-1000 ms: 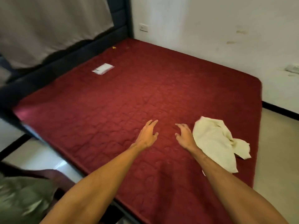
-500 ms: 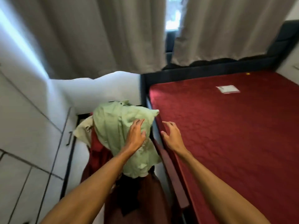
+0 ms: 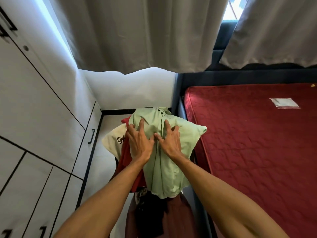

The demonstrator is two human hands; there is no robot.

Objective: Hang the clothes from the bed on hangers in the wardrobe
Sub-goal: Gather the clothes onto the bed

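Observation:
A light green button-up shirt [image 3: 168, 170] lies on top of a pile of clothes beside the bed. Under it show a red garment [image 3: 126, 162], a cream garment [image 3: 113, 141] with a dark emblem and something dark [image 3: 149, 213] lower down. My left hand [image 3: 139, 143] and my right hand [image 3: 169, 140] both rest flat on the green shirt with spread fingers, side by side near its button line. The white wardrobe [image 3: 34, 117] with black handles fills the left side, its doors closed. No hangers are in view.
The red mattress [image 3: 257, 152] lies on the right in a dark blue bed frame [image 3: 180, 107], with a small flat white packet [image 3: 284, 103] on it. Grey curtains [image 3: 145, 35] hang ahead. The clothes pile sits on a brown support [image 3: 178, 219] in the narrow gap between wardrobe and bed.
My view swung left from the bed to the pile beside it. My right hand moved from over the bed edge onto the green shirt, next to my left hand.

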